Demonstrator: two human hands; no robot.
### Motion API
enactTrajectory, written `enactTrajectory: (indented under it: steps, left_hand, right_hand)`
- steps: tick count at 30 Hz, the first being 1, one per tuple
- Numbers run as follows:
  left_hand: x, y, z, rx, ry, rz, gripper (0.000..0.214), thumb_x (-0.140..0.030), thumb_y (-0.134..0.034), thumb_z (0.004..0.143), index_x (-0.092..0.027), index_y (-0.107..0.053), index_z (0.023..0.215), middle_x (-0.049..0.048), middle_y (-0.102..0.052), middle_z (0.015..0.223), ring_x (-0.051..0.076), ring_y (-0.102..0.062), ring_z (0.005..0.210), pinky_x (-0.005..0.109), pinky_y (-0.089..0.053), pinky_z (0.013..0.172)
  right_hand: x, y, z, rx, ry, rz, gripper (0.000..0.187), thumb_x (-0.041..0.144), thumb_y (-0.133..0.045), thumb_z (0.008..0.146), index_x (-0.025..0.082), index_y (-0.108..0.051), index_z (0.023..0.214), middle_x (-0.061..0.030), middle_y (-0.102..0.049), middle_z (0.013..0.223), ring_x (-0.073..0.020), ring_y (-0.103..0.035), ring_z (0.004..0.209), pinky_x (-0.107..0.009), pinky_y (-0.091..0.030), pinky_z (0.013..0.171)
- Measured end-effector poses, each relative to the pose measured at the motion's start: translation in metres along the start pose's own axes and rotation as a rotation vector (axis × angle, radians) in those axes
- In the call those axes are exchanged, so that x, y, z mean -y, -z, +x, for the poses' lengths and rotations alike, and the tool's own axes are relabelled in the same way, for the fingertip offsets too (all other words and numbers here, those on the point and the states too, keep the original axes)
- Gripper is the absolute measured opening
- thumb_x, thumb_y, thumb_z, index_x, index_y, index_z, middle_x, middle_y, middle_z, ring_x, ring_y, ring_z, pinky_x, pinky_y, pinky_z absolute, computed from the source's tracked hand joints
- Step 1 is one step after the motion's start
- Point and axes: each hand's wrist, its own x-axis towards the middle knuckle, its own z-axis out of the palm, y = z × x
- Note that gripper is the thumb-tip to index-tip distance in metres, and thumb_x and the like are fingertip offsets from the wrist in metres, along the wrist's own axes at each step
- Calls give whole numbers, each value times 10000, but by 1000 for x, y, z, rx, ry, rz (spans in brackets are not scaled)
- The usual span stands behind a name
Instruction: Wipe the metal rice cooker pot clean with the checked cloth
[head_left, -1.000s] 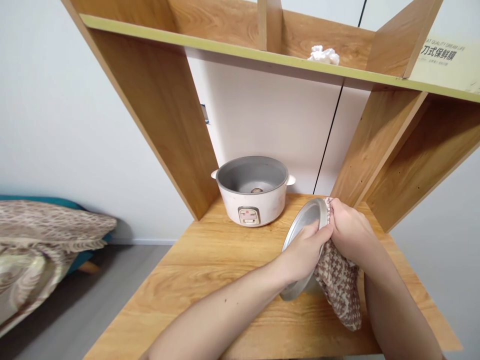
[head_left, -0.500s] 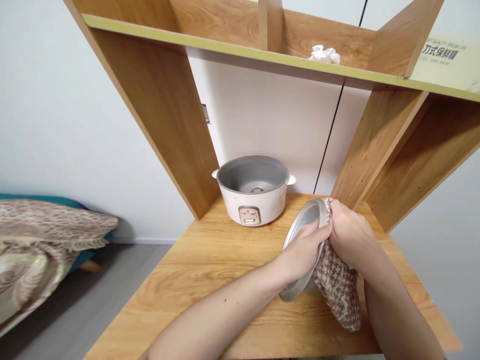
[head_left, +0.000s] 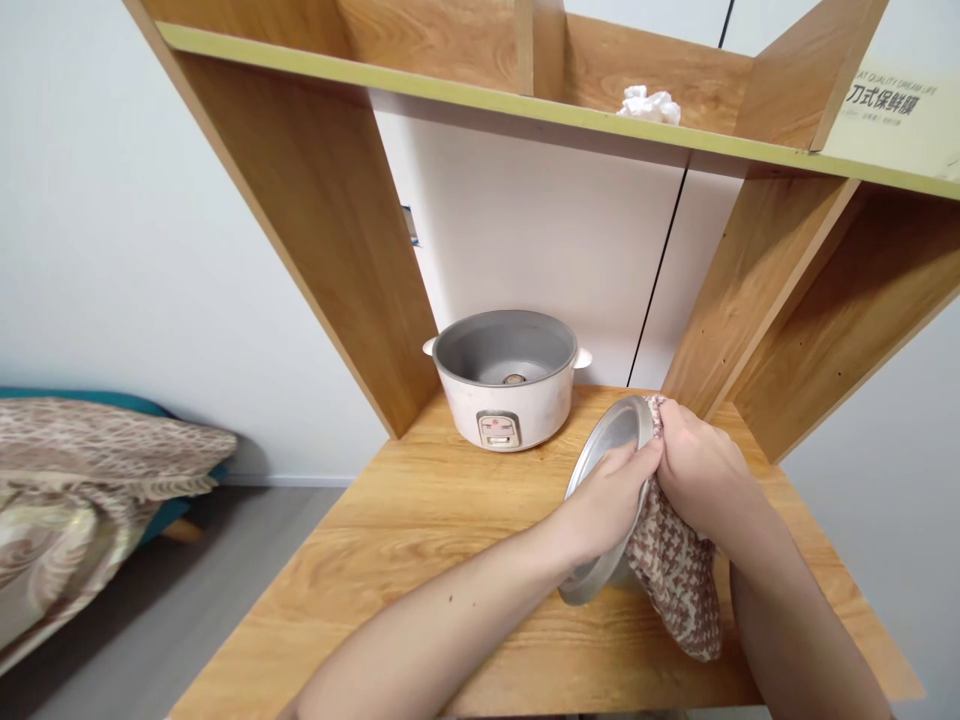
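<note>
A round silver metal piece with a broad rim is held tilted on its edge above the tabletop; I cannot tell whether it is a lid or a pot. My left hand reaches across its inner side and grips it near the upper right rim. Closed around a brown-and-cream patterned cloth, my right hand presses against the outer side of that rim. The cloth hangs down below and hides much of the outside. Behind and to the left stands a white rice cooker, lidless, with its grey inside showing.
The wooden tabletop is flanked by upright boards, and a shelf crosses above. On the shelf lies crumpled white tissue, with a printed box at the right. A bed with patterned fabric is at left.
The view has shifted very slightly. Both hands, the metal piece and the cloth stay practically where they were.
</note>
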Motion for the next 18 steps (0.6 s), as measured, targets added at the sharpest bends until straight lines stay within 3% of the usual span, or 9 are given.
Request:
enactTrajectory:
  steps: [8, 18]
  left_hand:
    - [-2, 3, 3, -23, -20, 7, 482, -466, -553, 976, -169, -651, 1343, 91, -674, 1376, 318, -516, 1385, 445, -320, 1208]
    - [-6, 3, 0, 21, -47, 97, 486, -458, -509, 997, -172, -625, 1373, 91, -619, 1448, 321, -456, 1440, 454, -291, 1229]
  right_hand:
    - [10, -7, -10, -75, 26, -177, 97, 155, -385, 979, 209, -444, 923, -57, -608, 874, -187, -588, 734, -312, -200, 571]
    - [3, -2, -1, -22, 7, -14, 82, 184, -380, 961, 229, -423, 907, -43, -640, 909, -184, -580, 733, -310, -215, 592]
